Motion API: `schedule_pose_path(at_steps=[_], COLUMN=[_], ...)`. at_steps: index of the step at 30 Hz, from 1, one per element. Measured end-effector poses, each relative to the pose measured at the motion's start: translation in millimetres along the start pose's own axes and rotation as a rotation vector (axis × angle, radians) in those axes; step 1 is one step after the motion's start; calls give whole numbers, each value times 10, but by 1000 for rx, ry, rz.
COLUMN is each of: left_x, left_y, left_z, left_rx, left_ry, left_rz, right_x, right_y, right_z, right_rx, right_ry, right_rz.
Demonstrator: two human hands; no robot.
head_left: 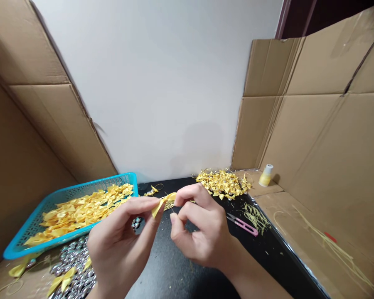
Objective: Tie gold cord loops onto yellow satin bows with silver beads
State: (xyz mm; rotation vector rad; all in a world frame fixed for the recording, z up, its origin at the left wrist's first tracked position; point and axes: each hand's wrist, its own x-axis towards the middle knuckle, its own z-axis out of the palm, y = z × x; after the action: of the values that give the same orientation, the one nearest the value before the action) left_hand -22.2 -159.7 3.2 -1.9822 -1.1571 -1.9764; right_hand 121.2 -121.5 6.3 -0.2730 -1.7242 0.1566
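**One yellow bow (157,209) in the left hand (121,245)**

At the clock's centre, the left thumb and forefinger are pinched closed upon this bow. The right hand (202,232), just beside at 3 o'clock, has its fingers curled, nearly together; one cannot tell if they grip something thin. One blue basket (57,236) of many bows stands at 9, many silver beads (77,276) at 8, one yellow heap (224,182) at 2, one pink pair of snips (247,227) at 3. The table (162,261) is black; cardboard (324,137) flanks the pale wall (162,83).
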Motion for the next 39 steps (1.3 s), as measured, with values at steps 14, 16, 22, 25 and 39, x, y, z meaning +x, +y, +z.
schedule_pose_path(at_steps=[14,16,22,25,39], left_x=[8,5,1,2,8], left_y=[3,1,-5,-5,4], left_z=[-6,-9,-12,-9,-8], left_rx=[21,24,38,45,33], left_ry=[1,-1,7,10,24], left_rz=[16,9,-2,-6,-36], right_x=[-7,-10,-9,-7,-15], right_y=[-6,-6,-1,1,1], right_z=[-5,-6,-8,-7,-5], right_rx=[12,14,18,18,33], right_ry=[-5,-4,-4,-4,-11], right_rz=[3,5,6,11,19])
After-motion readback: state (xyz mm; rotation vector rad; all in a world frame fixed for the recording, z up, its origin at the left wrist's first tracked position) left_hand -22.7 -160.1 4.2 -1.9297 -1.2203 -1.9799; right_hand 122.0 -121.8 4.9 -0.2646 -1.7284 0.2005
